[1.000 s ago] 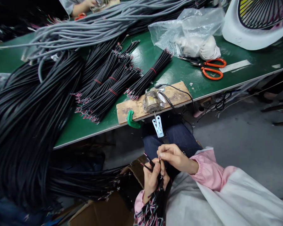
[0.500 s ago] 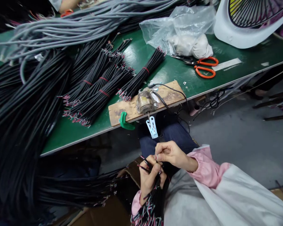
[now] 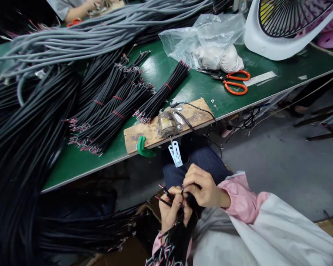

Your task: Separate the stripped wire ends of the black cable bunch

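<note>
My left hand (image 3: 170, 210) is closed around several short black cables (image 3: 164, 195), whose stripped ends with red and white wires stick out past the fingers. Close beside it, my right hand (image 3: 202, 184) pinches the tip of one black cable at the left fingertips. Below the left wrist lies a bundle of black cables with red, white and green wire ends (image 3: 166, 249). Just beyond the hands, a light blue clothespin (image 3: 175, 154) hangs on the shaft of a small motor (image 3: 168, 123), which is fixed to a wooden board (image 3: 138, 135) at the table edge.
A green clamp (image 3: 144, 147) grips the board. Tied black cable bundles (image 3: 108, 114) and grey cables (image 3: 80, 40) lie on the green table (image 3: 227, 105). Orange-handled scissors (image 3: 235, 82), a plastic bag (image 3: 199, 33) and a white fan (image 3: 269, 46) stand right. Another person's arm (image 3: 77, 13) shows behind.
The view has shifted slightly. My right fingers have changed their grip and now pinch a cable end at the left fingertips. My left hand keeps its cables.
</note>
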Available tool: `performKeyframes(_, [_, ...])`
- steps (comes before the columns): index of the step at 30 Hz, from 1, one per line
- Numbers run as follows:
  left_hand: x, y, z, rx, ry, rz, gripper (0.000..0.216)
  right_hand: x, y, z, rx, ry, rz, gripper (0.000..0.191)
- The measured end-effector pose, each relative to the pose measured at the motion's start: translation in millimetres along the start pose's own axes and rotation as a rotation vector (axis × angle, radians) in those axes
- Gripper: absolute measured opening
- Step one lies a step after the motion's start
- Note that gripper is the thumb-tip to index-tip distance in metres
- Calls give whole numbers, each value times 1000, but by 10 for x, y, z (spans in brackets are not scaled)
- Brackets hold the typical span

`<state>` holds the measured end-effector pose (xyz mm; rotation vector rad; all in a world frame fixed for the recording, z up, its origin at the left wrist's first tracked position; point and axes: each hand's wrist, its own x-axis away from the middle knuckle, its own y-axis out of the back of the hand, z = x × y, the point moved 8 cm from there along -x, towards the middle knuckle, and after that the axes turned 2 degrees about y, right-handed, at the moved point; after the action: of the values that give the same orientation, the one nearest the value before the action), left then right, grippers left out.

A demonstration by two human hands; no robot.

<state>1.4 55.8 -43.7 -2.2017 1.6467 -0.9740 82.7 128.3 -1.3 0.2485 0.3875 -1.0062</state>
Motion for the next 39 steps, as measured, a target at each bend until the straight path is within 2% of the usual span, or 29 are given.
performKeyframes(3, [34, -12, -59, 6, -20, -30, 18, -24, 25, -165, -168, -132, 97, 31])
performKeyframes(6, [64, 3, -94, -55, -64, -55, 17, -8, 176, -268, -174, -213, 34, 26])
performKeyframes(8, [64, 29, -88, -113, -72, -58, 16, -4, 216, -245, -182, -203, 33, 23])
performKeyframes(12, [13, 39, -75, -164, -31, 1, 16, -41, 100, -113, -242, -124, 163, 26])
performKeyframes(15, [-64, 22, -160, -237, 0, 6, 18, -83, 51, -119, -349, -143, 162, 28])
performKeyframes(19, [-187, -117, -532, -556, -226, 53, 19, -117, -65, -249, -636, -367, 206, 36])
performKeyframes(22, [-272, -153, -706, -706, -306, 55, 14, -227, -69, -346, -692, -525, 181, 38])
performKeyframes(25, [-321, -155, -797, -717, -334, 70, 10, -465, 86, -431, -574, -563, 7, 45])
performKeyframes(27, [-331, -173, -850, -701, -356, 86, 11, -633, 129, -431, -508, -533, -36, 55])
performKeyframes(30, [-343, -212, -931, -714, -395, 84, 11, -779, 37, -433, -565, -534, 0, 56])
performKeyframes(33, [-368, -208, -975, -726, -411, 44, 11, -764, -148, -492, -778, -635, 61, 57])
performKeyframes(36, [-404, -136, -920, -660, -333, 5, 12, -730, -277, -525, -956, -669, 103, 60])
performKeyframes(39, [-424, -85, -834, -610, -249, 0, 13, -738, -287, -548, -999, -644, 76, 55])
